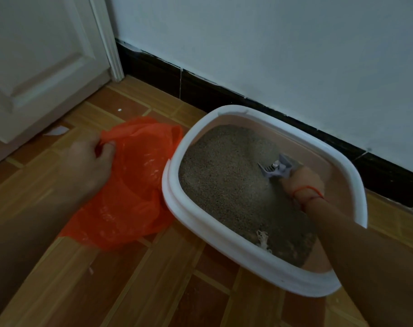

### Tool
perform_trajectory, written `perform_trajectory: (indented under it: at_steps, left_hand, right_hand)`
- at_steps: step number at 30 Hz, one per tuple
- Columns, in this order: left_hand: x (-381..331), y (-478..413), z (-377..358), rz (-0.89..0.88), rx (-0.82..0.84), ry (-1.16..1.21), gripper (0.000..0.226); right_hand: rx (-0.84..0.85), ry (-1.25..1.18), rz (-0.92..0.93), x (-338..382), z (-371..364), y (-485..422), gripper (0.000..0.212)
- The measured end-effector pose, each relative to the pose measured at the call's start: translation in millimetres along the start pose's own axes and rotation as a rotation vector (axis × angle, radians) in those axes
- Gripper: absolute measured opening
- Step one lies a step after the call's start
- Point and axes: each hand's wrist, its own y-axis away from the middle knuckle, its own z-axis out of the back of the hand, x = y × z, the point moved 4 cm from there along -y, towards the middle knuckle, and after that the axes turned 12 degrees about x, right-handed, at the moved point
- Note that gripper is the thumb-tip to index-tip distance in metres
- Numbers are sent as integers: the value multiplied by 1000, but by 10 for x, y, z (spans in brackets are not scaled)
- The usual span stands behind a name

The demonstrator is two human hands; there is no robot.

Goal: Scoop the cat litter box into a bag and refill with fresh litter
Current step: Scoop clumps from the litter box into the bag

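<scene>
Two grips busy: left grip (90, 164) pinches the flimsy orange bag (134, 185) at its rim, left of the litter box (170, 178); right grip (303, 182) wraps the scoop (275, 167) handle, blade in loose litter (219, 175).

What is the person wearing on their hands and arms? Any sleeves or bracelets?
No sleeves or gloves are in view. The right hand has a thin red string looped round its wrist, like a simple bracelet. The left hand shows no ring, watch or band that I can see.
</scene>
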Motion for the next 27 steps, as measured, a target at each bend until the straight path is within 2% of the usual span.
perform_trajectory:
  at_steps: [4,9,14,17,27]
  left_hand:
    - [17,9,-8,8,27,3,26]
    - [26,44,-10,48,68,49,25]
    - [6,72,33,57,121,118,15]
    - [-11,75,86,66,126,95,17]
    - [18,147,208,135,199,104,21]
  right_hand:
    - [-30,-51,33,-37,-89,43,29]
    - [-84,-140,104,-38,-94,149,35]
    - [-50,-172,166,110,-47,336,36]
    - [-71,-237,201,155,16,420,35]
    - [-51,-138,320,280,48,615,34]
